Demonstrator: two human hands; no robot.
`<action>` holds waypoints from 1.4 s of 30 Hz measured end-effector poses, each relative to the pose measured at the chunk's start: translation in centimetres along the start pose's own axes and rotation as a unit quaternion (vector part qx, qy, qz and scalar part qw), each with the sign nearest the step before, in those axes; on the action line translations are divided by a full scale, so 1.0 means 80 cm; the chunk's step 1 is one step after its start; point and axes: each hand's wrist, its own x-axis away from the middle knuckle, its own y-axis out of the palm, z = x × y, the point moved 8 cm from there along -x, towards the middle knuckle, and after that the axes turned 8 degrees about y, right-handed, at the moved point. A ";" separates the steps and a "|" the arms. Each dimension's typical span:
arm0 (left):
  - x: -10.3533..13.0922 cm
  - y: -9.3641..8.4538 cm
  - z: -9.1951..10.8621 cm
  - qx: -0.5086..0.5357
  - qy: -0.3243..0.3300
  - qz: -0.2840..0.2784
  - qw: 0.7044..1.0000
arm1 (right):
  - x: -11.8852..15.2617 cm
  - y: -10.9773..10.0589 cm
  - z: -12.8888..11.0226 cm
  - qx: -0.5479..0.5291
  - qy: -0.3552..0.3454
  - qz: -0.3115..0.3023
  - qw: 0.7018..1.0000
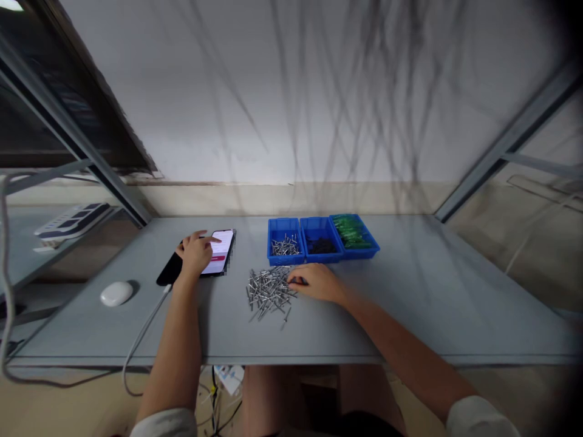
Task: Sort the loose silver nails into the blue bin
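My left hand (197, 254) is over a lit phone (222, 249), its index finger stretched across the screen and the other fingers apart. Under and beside that hand lies a black device (169, 271) with a white cable plugged into it. At the right edge of a loose pile of silver blind rivets (268, 292), my right hand (317, 283) has its fingers pinched together. Something dark shows between those fingertips, too small to make out. Behind the pile stand three joined blue bins: one with rivets (285, 246), one with small dark pieces (321, 245), one with green strips (351, 232).
A white rounded case (117, 294) lies on the grey table (401, 315) at the left. The white cable (144, 328) hangs over the front edge. A power strip (75, 221) sits on a neighbouring surface. Metal posts (483, 158) rise at both sides, with a wall behind.
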 end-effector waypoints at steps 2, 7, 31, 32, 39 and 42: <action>0.000 0.004 -0.002 -0.005 -0.004 -0.015 1.000 | 0.000 -0.002 0.001 -0.001 0.001 0.006 1.000; 0.002 0.014 -0.009 -0.018 -0.030 -0.036 0.999 | 0.002 -0.010 -0.001 -0.004 -0.002 0.040 0.999; 0.003 0.002 -0.009 0.011 -0.049 0.002 0.999 | -0.001 -0.061 0.061 -0.578 0.130 0.187 0.784; 0.003 0.000 -0.008 0.017 -0.044 0.000 0.999 | 0.000 -0.062 0.060 -0.557 0.136 0.194 0.796; 0.002 0.001 -0.004 0.016 -0.036 -0.008 0.999 | -0.006 -0.049 0.061 -0.480 0.144 0.170 0.848; 0.003 0.007 -0.002 -0.001 -0.024 -0.023 0.999 | -0.010 -0.041 0.057 -0.468 0.127 0.129 0.865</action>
